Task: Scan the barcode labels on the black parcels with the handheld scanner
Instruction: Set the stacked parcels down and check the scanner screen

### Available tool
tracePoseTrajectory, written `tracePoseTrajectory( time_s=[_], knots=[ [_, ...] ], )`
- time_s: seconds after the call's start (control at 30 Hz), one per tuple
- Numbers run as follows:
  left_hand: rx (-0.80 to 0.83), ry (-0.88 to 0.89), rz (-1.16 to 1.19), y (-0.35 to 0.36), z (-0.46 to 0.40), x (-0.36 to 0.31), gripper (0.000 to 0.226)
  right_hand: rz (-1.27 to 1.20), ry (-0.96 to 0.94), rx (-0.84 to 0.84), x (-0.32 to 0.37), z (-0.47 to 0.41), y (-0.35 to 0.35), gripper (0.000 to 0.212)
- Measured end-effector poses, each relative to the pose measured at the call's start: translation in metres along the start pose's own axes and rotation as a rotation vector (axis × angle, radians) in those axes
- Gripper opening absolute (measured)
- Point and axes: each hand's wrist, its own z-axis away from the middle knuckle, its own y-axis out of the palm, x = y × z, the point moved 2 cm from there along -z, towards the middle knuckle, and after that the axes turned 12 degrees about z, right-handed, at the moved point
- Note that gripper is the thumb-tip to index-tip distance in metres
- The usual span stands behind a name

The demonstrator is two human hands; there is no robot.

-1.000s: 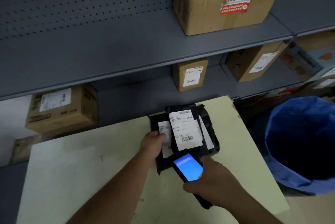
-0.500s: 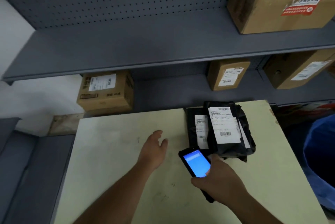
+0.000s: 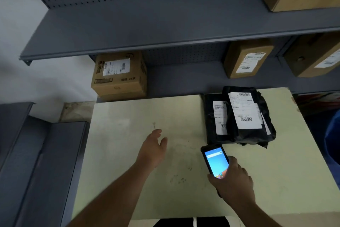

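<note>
Black parcels [image 3: 244, 134] lie stacked at the far right of the pale table [image 3: 128, 144], white barcode labels face up. The top label [image 3: 245, 110] shows a barcode near its lower edge; a second label [image 3: 219, 116] sits on the parcel to its left. My right hand [image 3: 232, 182] grips the handheld scanner [image 3: 215, 160], whose blue screen is lit, just in front of the stack. My left hand [image 3: 152, 149] hovers over the table's middle, fingers apart and holding nothing, well left of the parcels.
Grey metal shelving [image 3: 147, 39] runs behind the table. Cardboard boxes stand on it: one at the left [image 3: 119, 77], one behind the parcels [image 3: 246, 61], others at the right [image 3: 312, 57]. A blue bin [image 3: 334, 134] shows at the right edge. A grey unit [image 3: 36, 153] stands left.
My left hand let go of the parcels and moved left over the table. The view swung left. The scanner drew back slightly from the stack.
</note>
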Motion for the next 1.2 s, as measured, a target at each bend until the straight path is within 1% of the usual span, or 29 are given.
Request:
tracePoseTrajectory(
  time_s=[0.13, 0.27, 0.4, 0.63, 0.8, 1.0, 1.1, 1.2],
  knots=[
    [0.006, 0.007, -0.009, 0.002, 0.002, 0.011, 0.047, 0.014, 0.065, 0.006, -0.014, 0.002, 0.019, 0.074],
    [0.011, 0.006, -0.024, 0.007, 0.006, 0.019, 0.047, 0.022, 0.143, 0.039, -0.024, 0.002, 0.033, 0.086],
    [0.028, -0.005, -0.04, 0.014, 0.009, 0.028, 0.047, 0.045, 0.17, 0.065, -0.03, 0.002, 0.043, 0.076],
    [0.042, -0.042, -0.026, 0.03, 0.017, 0.045, 0.047, 0.067, 0.194, 0.107, -0.039, 0.0, 0.053, 0.067],
    [0.039, -0.057, -0.034, 0.035, 0.018, 0.052, 0.048, 0.077, 0.208, 0.117, -0.045, -0.006, 0.057, 0.069],
    [0.031, -0.075, -0.028, 0.038, 0.022, 0.058, 0.048, 0.068, 0.208, 0.092, -0.044, -0.011, 0.067, 0.081],
    [0.028, -0.089, -0.026, 0.04, 0.023, 0.062, 0.048, 0.066, 0.21, 0.07, -0.042, -0.014, 0.07, 0.082],
    [0.021, -0.107, -0.029, 0.04, 0.024, 0.066, 0.047, 0.065, 0.213, 0.085, -0.043, -0.016, 0.074, 0.081]
  ],
)
